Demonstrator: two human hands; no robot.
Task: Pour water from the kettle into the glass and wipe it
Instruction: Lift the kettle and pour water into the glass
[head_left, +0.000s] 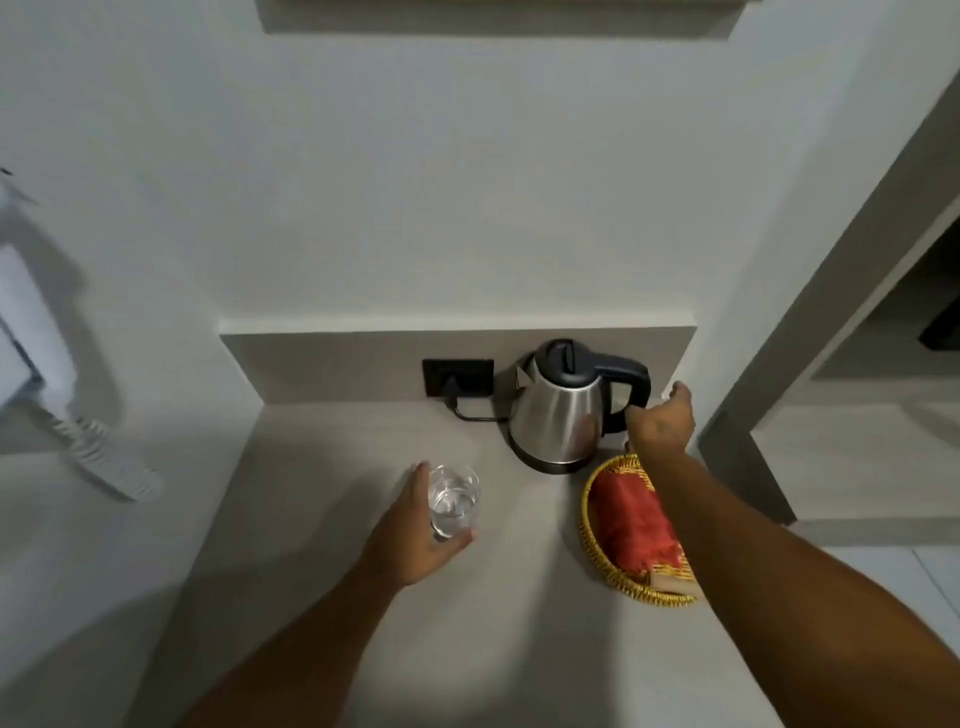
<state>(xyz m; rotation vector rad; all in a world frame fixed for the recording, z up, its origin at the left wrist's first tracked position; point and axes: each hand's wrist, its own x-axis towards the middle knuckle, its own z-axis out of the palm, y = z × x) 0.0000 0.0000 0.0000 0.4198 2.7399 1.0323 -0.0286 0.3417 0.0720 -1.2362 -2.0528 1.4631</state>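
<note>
Tabletop (322, 519) of pale grey laminate is set in a white-walled alcove. The glass (453, 500) is cupped at centre by the left hand (415, 540). At two o'clock from it the kettle (563, 410) stands upright — the right hand (661, 421) is loosely curled beside its handle, grasping nothing. A socket (458, 378) is mounted behind.

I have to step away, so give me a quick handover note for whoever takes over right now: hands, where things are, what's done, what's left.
Left hand: wrapped around the glass, which stands on the counter.
Right hand: at the black handle of the kettle, grip not clearly closed.
Kettle sits on its base by the wall socket, upright, not lifted.
Red cloth lies in the woven basket, right of the glass.
Done: hands positioned. Whether the glass already holds water is unclear.
Left: lift kettle, pour, set it back, wipe with the cloth.
</note>
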